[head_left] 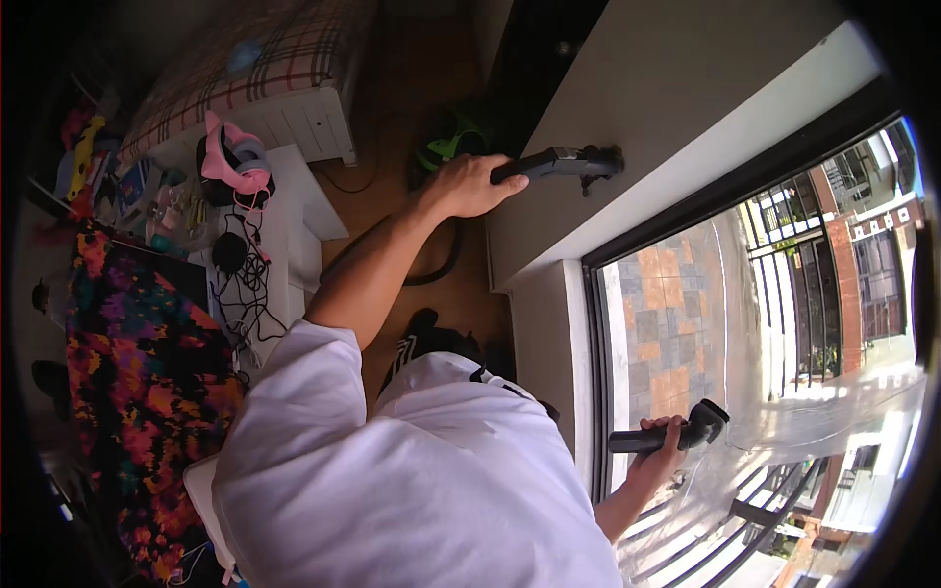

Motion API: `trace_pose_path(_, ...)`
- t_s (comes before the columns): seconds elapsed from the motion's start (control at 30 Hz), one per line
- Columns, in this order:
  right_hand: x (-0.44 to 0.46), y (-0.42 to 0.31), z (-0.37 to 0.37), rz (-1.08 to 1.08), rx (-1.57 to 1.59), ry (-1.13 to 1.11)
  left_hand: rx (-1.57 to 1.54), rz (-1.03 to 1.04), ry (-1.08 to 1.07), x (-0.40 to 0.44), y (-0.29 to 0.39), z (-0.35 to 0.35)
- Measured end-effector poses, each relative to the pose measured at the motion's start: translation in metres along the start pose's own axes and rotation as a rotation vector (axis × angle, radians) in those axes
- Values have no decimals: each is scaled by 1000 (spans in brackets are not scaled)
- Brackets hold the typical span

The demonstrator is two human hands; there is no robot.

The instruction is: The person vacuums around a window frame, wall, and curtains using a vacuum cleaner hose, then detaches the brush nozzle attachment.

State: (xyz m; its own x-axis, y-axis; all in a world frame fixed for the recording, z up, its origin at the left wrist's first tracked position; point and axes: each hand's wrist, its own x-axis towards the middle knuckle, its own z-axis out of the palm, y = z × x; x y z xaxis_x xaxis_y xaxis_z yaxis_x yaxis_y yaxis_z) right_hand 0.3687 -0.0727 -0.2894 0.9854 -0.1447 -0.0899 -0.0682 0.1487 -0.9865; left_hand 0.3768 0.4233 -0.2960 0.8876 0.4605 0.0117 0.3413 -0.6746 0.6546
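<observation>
My left hand [473, 186] is wrapped round a black vacuum hose handle [554, 165], with the arm stretched out ahead of me. The handle's far end is at the pale wall, but I cannot tell if it touches. My right hand [668, 446] is closed round a black vacuum brush attachment [701, 425] in front of the window. Its angled head points up and to the right, and its straight tube sticks out to the left of my fingers. Part of the dark hose [449, 260] curves down beneath my left forearm.
A green and black vacuum cleaner [451, 142] stands on the wooden floor. The dark-framed window [595, 333] is at my right. To the left, a white table [294, 211] bears tangled cables and a pink headset [235, 162]. A bed [323, 122] stands beyond.
</observation>
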Motion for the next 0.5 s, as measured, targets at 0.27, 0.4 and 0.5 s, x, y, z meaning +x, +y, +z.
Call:
trace_pose_path(0.27,-2,11,-16,-16,84,81,195,177,129,87,-32,-29)
trace_pose_path(0.4,-10,9,-23,-8,77,141,165,18,-192,95,0,-69)
trace_pose_path(0.5,-14,11,-26,-40,89,181,266,73,-104,112,1,-78)
